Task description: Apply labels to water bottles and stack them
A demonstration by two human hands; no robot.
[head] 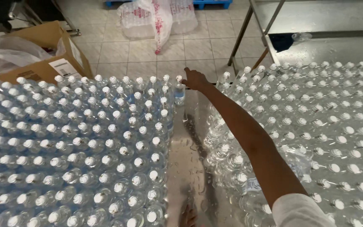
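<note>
While it stands on the shiny metal table [185, 168] at twelve o'clock, the clear water bottle [180, 93] at the far corner of the left block of bottles [76, 147] is topped by the right hand [195, 79], fingers curled over its cap. At three o'clock lies another mass of bottles [316, 126]. At six o'clock the left hand [188, 216] barely shows; I cannot tell its fingers' state. A cardboard box [43, 54] sits at ten o'clock.

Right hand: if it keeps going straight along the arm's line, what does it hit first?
The right hand already rests on the far corner bottle of the left block. Beyond it there's only tiled floor, then likely the plastic-wrapped pack, though depth is unclear.
</note>
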